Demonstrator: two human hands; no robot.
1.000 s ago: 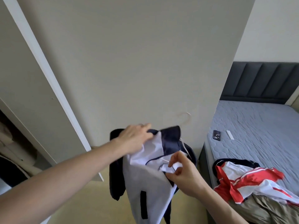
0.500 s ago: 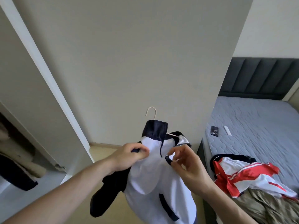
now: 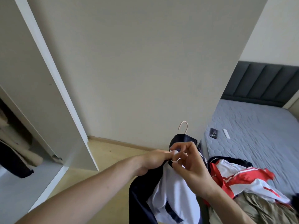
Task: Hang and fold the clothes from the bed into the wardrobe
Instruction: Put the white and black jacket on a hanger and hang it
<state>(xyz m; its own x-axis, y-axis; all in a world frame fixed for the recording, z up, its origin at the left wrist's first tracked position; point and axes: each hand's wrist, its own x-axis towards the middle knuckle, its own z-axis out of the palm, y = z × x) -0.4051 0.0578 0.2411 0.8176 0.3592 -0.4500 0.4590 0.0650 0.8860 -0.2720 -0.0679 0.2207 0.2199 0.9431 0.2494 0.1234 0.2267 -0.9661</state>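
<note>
A white and navy jacket [image 3: 171, 198] hangs on a hanger whose pale hook [image 3: 184, 126] sticks up above its dark collar. My left hand [image 3: 155, 160] grips the jacket's front just below the collar. My right hand [image 3: 187, 160] pinches the white fabric at the zip, right beside the left hand. On the bed [image 3: 252, 131] to the right lie a red and white top [image 3: 242, 178] and a beige garment [image 3: 265, 210]. The wardrobe [image 3: 19, 143] stands open at the left with dark and beige clothes hanging inside.
The wardrobe door [image 3: 53, 88] stands open between me and the wall. A dark small device [image 3: 213, 133] and a white remote [image 3: 226, 133] lie on the mattress. A dark padded headboard [image 3: 265, 81] backs the bed. Yellowish floor shows below.
The jacket swung upright on its hanger, then shifted right and lower. Both hands came together at the collar and zip. The view turned slightly left, showing more of the wardrobe.
</note>
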